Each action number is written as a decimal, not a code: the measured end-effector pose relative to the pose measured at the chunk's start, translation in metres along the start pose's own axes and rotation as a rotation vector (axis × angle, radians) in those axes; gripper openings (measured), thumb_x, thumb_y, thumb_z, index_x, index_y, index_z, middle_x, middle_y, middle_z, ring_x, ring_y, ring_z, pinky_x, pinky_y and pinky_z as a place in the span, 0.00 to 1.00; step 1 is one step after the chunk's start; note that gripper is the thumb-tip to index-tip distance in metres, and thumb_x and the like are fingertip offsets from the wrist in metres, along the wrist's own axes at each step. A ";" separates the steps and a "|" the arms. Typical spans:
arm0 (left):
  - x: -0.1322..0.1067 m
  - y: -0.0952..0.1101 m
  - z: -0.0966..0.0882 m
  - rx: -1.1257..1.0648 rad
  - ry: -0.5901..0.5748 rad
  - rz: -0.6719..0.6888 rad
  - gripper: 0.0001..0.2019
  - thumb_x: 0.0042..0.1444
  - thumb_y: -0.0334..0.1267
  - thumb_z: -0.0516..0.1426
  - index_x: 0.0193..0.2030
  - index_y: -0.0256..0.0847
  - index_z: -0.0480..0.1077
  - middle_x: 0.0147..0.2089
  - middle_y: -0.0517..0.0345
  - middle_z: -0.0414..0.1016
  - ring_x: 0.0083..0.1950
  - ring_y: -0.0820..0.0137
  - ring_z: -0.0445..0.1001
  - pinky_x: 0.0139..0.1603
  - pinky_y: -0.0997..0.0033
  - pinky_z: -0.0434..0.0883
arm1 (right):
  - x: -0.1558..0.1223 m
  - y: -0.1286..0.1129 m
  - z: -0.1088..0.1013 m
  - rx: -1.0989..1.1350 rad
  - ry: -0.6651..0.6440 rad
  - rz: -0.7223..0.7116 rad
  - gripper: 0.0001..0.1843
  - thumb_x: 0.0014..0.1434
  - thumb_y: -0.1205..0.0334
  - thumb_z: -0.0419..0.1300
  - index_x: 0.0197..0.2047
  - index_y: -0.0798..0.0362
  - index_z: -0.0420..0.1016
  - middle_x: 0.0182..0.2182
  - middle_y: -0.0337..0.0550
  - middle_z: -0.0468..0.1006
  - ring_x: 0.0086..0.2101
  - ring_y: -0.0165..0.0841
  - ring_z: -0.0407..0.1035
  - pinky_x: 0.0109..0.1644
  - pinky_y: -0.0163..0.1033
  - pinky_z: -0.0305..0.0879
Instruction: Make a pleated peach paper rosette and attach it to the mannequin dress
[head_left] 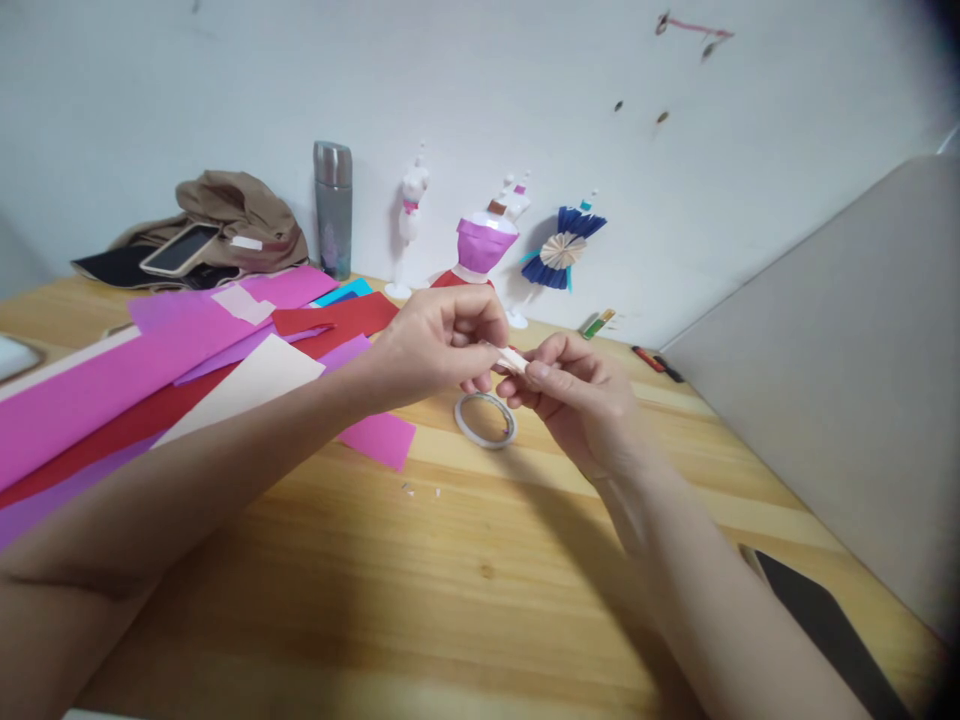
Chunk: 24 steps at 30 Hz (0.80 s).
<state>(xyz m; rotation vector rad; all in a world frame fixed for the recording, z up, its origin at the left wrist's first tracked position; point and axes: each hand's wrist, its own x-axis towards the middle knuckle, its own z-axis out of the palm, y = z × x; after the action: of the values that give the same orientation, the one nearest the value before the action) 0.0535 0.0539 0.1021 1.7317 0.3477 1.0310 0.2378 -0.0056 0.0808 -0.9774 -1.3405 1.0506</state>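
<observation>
Between both hands, above the wooden table (pixel 420 580), is a small folded strip of cream paper (pixel 513 360). My left hand (pixel 450 335) pinches its left end between thumb and fingers. The right end is gripped by my right hand (pixel 574 385), thumb on top. Fingers cover part of the strip, so its full shape is hidden. Just below the hands a roll of white tape (pixel 486 420) lies flat on the table. A piece of magenta paper (pixel 381 440) lies under my left wrist.
Coloured paper sheets (pixel 112 380) overlap at left. Behind stand a grey flask (pixel 333 210), a white mannequin (pixel 412 200), one in purple paper (pixel 484 245) and one in blue pleats (pixel 564 250). A phone (pixel 180 250) rests on brown cloth (pixel 240 215). A dark device (pixel 825 620) lies right.
</observation>
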 end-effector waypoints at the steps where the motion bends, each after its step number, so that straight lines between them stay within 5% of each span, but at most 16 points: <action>1: 0.000 0.000 0.000 0.007 -0.005 0.011 0.06 0.50 0.21 0.57 0.29 0.35 0.67 0.24 0.63 0.73 0.24 0.77 0.76 0.26 0.81 0.73 | 0.000 -0.001 0.001 0.001 0.016 0.002 0.17 0.50 0.53 0.73 0.28 0.48 0.68 0.25 0.36 0.77 0.26 0.33 0.76 0.28 0.39 0.74; 9: 0.000 -0.010 -0.002 0.098 -0.045 0.099 0.05 0.55 0.25 0.57 0.30 0.37 0.66 0.26 0.66 0.71 0.26 0.79 0.73 0.30 0.79 0.72 | -0.002 -0.007 0.002 -0.118 0.201 -0.201 0.15 0.50 0.61 0.73 0.29 0.45 0.68 0.26 0.35 0.75 0.23 0.31 0.71 0.27 0.41 0.70; 15: 0.006 -0.026 -0.020 0.301 -0.135 0.226 0.06 0.49 0.23 0.56 0.29 0.36 0.69 0.28 0.60 0.75 0.31 0.75 0.75 0.33 0.76 0.71 | 0.000 -0.005 -0.002 -0.250 0.254 -0.318 0.13 0.51 0.66 0.70 0.29 0.44 0.69 0.25 0.37 0.76 0.21 0.31 0.69 0.24 0.42 0.66; 20: 0.008 -0.013 -0.022 0.289 0.042 0.115 0.07 0.53 0.27 0.52 0.31 0.34 0.72 0.38 0.53 0.78 0.39 0.72 0.76 0.41 0.72 0.73 | -0.003 -0.007 0.002 -0.377 0.292 -0.355 0.11 0.52 0.70 0.67 0.29 0.45 0.70 0.25 0.37 0.75 0.21 0.31 0.68 0.24 0.41 0.65; 24: 0.002 0.002 -0.009 0.388 -0.102 -0.012 0.15 0.60 0.43 0.56 0.45 0.34 0.74 0.43 0.52 0.79 0.44 0.67 0.76 0.45 0.69 0.72 | -0.010 -0.008 0.010 -0.546 0.268 -0.445 0.10 0.53 0.70 0.66 0.30 0.46 0.71 0.27 0.38 0.75 0.25 0.31 0.69 0.27 0.40 0.68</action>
<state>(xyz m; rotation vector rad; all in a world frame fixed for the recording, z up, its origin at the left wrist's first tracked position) 0.0468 0.0601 0.1054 2.1169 0.5183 0.9030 0.2286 -0.0181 0.0857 -1.0949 -1.5529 0.2043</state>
